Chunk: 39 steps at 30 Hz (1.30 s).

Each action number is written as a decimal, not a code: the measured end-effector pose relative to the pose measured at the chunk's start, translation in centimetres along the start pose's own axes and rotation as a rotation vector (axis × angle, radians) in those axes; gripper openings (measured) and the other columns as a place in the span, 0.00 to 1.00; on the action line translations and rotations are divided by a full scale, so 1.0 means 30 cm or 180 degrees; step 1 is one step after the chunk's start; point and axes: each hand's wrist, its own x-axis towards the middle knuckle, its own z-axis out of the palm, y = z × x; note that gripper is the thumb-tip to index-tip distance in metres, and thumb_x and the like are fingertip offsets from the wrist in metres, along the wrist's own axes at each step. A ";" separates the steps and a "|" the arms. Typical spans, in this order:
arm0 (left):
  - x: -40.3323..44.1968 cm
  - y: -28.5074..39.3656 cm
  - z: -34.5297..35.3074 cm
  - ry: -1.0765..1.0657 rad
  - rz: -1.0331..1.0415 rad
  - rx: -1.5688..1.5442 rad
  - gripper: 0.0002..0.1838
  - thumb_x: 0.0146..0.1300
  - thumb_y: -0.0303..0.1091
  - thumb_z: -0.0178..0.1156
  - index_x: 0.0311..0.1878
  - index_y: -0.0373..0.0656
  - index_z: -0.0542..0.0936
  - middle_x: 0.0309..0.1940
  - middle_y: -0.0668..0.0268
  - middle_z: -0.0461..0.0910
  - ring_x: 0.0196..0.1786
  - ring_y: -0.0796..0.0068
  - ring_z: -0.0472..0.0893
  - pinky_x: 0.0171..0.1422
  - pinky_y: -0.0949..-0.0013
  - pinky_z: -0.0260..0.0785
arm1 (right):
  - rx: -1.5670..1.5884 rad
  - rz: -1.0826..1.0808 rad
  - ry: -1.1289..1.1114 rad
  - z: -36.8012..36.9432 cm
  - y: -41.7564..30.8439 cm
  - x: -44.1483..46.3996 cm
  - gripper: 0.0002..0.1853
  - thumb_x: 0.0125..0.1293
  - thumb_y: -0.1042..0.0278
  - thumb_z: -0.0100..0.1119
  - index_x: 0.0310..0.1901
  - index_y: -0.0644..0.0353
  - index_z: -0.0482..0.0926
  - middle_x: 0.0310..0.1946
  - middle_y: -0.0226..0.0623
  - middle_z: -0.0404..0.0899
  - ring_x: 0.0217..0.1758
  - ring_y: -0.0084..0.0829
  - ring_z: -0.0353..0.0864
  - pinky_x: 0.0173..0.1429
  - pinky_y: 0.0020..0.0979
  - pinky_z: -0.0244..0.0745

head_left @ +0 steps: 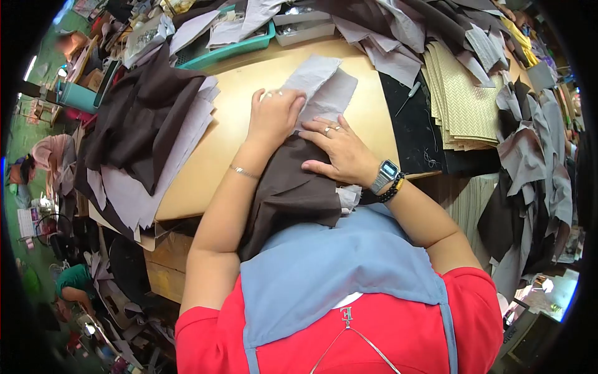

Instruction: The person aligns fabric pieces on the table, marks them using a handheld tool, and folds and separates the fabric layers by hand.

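Observation:
My left hand (pixel 277 115) is closed at the left edge of a light grey fabric piece (pixel 339 93), its fingers curled and thumb near the cloth's fold. The piece lies on the tan tabletop with one layer folded partly over another. Flat beside it, my right hand (pixel 342 149) rests with fingers spread where the grey piece meets a dark brown cloth (pixel 293 187). That brown cloth hangs over the table's front edge onto my lap. A small white scrap (pixel 349 198) sticks out below my right wrist.
Brown and grey cut fabric is stacked on the left (pixel 143 124). Behind lie a teal tray (pixel 230 51) and more cloth. To the right are a screwdriver-like tool (pixel 408 98), gold woven-pattern sheets (pixel 464 106) and hanging cloth pieces (pixel 529 168). Other people work at far left.

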 end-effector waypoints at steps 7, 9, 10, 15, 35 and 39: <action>-0.175 -0.009 -0.044 -0.0719 -0.0506 -0.0627 0.23 0.76 0.45 0.42 0.69 0.52 0.72 0.74 0.64 0.64 0.79 0.63 0.55 0.73 0.24 0.25 | 0.0019 -0.0281 0.0201 0.017 0.036 -0.040 0.15 0.59 0.66 0.64 0.48 0.49 0.79 0.47 0.25 0.82 0.54 0.30 0.79 0.74 0.55 0.58; -0.168 -0.019 -0.049 -0.0879 -0.0564 -0.0719 0.24 0.76 0.46 0.43 0.72 0.53 0.69 0.76 0.65 0.61 0.80 0.63 0.52 0.73 0.25 0.24 | -0.0119 -0.0682 0.0338 0.008 0.016 -0.043 0.15 0.55 0.68 0.64 0.46 0.49 0.79 0.42 0.24 0.82 0.49 0.28 0.81 0.73 0.52 0.61; -0.160 -0.021 -0.053 -0.0928 -0.0582 -0.0733 0.26 0.74 0.48 0.46 0.72 0.53 0.68 0.76 0.65 0.61 0.80 0.62 0.52 0.73 0.24 0.24 | -0.0142 -0.0857 0.0445 -0.011 -0.017 -0.033 0.14 0.54 0.68 0.64 0.45 0.49 0.79 0.40 0.24 0.82 0.47 0.28 0.81 0.72 0.50 0.62; -0.179 0.015 -0.034 -0.0764 -0.0317 0.0159 0.42 0.58 0.62 0.61 0.74 0.56 0.66 0.78 0.65 0.57 0.81 0.59 0.51 0.70 0.19 0.29 | 0.0523 -0.1087 0.0019 0.015 -0.029 -0.016 0.10 0.54 0.66 0.67 0.37 0.55 0.78 0.35 0.30 0.80 0.45 0.34 0.81 0.57 0.38 0.75; -0.264 0.016 -0.033 -0.0018 -0.0324 -0.0042 0.21 0.53 0.54 0.71 0.48 0.57 0.84 0.63 0.71 0.76 0.73 0.60 0.67 0.69 0.18 0.32 | -0.0688 0.0727 -0.0099 -0.019 0.043 0.055 0.40 0.55 0.31 0.64 0.61 0.52 0.74 0.67 0.35 0.69 0.74 0.40 0.64 0.68 0.65 0.55; -0.293 -0.011 -0.087 -0.0409 -0.0373 -0.0117 0.18 0.51 0.50 0.73 0.44 0.58 0.84 0.61 0.76 0.77 0.72 0.62 0.69 0.68 0.16 0.31 | -0.0741 0.0736 -0.0064 0.000 0.059 0.040 0.44 0.53 0.28 0.63 0.65 0.51 0.71 0.70 0.36 0.66 0.76 0.42 0.60 0.71 0.66 0.50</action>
